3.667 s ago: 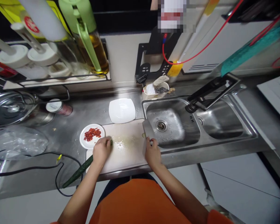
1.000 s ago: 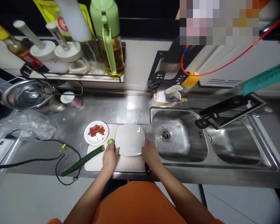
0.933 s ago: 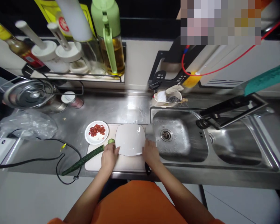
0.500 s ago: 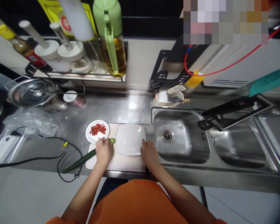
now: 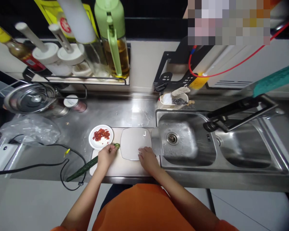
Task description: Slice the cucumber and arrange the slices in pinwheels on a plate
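While the left hand (image 5: 107,157) pinches what looks like a short cucumber piece (image 5: 117,146) between thumb and fingertips, the right hand (image 5: 148,160) lays its fingers on the near edge of a white squarish plate (image 5: 133,138); whether it grips or merely steadies, one cannot tell. The 2 hands work at a pale cutting board (image 5: 127,168) on a stainless-steel counter (image 5: 106,112). The step in hand appears to be lifting the cut piece beside the plate, and the next move seems to call for a firm fingertip hold and a steady plate.

The long cucumber (image 5: 83,168), slim, dark green and rough-skinned, slants from the board toward the counter's front edge, its upper end hidden at the left hand. The short piece is green too, its cut face too small to read. Just above that hand, a round white plate (image 5: 91,140) bears chopped red pieces (image 5: 100,134). A broad knife blade (image 5: 157,142) shows beyond the squarish plate, beside the sink (image 5: 183,134).
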{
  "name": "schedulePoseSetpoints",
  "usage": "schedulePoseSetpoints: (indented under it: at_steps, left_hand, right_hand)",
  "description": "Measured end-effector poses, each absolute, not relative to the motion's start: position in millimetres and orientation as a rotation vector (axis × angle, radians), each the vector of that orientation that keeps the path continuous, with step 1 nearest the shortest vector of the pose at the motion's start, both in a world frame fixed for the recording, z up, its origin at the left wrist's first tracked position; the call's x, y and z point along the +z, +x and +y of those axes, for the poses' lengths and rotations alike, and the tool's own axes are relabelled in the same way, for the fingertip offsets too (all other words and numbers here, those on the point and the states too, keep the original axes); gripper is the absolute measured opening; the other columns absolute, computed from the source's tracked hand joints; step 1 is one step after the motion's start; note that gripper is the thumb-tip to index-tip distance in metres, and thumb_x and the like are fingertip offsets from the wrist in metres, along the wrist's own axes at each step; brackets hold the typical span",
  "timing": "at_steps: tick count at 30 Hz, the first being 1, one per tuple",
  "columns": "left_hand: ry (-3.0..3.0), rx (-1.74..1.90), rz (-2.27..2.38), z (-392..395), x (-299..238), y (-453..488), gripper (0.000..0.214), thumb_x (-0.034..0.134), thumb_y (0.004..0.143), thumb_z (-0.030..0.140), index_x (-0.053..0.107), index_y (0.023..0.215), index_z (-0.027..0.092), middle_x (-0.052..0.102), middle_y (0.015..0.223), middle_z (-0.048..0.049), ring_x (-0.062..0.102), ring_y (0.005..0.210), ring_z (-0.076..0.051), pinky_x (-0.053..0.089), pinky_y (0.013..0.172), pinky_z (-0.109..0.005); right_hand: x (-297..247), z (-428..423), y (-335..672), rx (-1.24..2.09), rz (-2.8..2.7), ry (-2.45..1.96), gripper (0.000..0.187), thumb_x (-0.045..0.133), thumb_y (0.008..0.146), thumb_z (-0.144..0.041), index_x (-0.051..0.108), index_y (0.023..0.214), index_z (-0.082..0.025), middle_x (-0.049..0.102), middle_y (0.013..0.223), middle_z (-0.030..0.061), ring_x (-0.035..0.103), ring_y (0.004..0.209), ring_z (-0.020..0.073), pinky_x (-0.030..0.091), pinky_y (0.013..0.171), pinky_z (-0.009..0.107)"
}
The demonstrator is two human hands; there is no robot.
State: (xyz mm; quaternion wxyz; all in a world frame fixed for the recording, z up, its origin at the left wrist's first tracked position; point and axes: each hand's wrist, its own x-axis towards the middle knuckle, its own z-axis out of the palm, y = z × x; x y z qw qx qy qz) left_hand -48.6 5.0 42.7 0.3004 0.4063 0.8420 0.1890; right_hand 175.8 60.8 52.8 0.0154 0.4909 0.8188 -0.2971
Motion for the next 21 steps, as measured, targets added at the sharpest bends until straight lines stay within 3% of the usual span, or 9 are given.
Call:
schedulePoseSetpoints:
  at_steps: [3, 6, 11, 18, 21]
  left_hand:
    - [0.964, 0.652, 2.027, 8.3, 52.5, -48.9, 0.026, 0.059, 0.073, 0.044, 0.064, 0.08, 0.02, 0.065, 0.07, 0.0003, 0.057, 0.064, -0.013, 0.042, 0.064, -0.024]
    - [0.895, 0.747, 1.776, 19.0, 59.8, -41.4, 0.031, 0.064, 0.067, 0.047, 0.064, 0.076, 0.018, 0.064, 0.067, -0.0002, 0.055, 0.06, -0.012, 0.041, 0.06, -0.022]
    - [0.753, 0.774, 1.589, 39.1, 64.6, -25.5, 0.032, 0.073, 0.059, 0.044, 0.066, 0.073, 0.016, 0.065, 0.066, -0.0007, 0.054, 0.059, -0.01, 0.04, 0.057, -0.021]
    - [0.262, 0.729, 1.487, 50.9, 55.5, -10.5, 0.045, 0.067, 0.068, 0.054, 0.063, 0.086, 0.013, 0.066, 0.072, -0.0053, 0.055, 0.055, -0.008, 0.036, 0.047, -0.017]
    - [0.124, 0.713, 1.394, 59.1, 50.1, -5.9, 0.038, 0.069, 0.071, 0.045, 0.062, 0.088, 0.012, 0.066, 0.075, -0.0069, 0.057, 0.055, -0.007, 0.036, 0.044, -0.016]
  right_hand:
    - [50.5, 67.7, 161.2, -1.289, 2.581, 1.501, 0.018, 0.053, 0.084, -0.02, 0.064, 0.099, -0.017, 0.065, 0.094, 0.0051, 0.055, 0.09, 0.0164, 0.039, 0.085, 0.029]
    - [54.4, 77.1, 145.0, -1.604, 2.541, 1.59, 0.022, 0.057, 0.083, -0.024, 0.064, 0.104, -0.021, 0.066, 0.1, 0.0037, 0.057, 0.089, 0.0148, 0.042, 0.079, 0.027]
    - [61.1, 91.5, 137.3, -1.715, 2.443, 1.667, 0.011, 0.059, 0.08, -0.026, 0.069, 0.082, -0.021, 0.068, 0.082, 0.0001, 0.057, 0.078, 0.0131, 0.041, 0.072, 0.024]
    - [63.1, 98.2, 154.3, -2.081, 2.193, 1.848, 0.019, 0.058, 0.076, -0.035, 0.067, 0.076, -0.018, 0.065, 0.071, -0.0018, 0.054, 0.067, 0.0114, 0.04, 0.065, 0.023]
    - [64.1, 99.0, 157.9, -2.138, 2.146, 1.868, 0.02, 0.058, 0.074, -0.035, 0.067, 0.075, -0.018, 0.065, 0.071, -0.0011, 0.054, 0.069, 0.0119, 0.04, 0.067, 0.024]
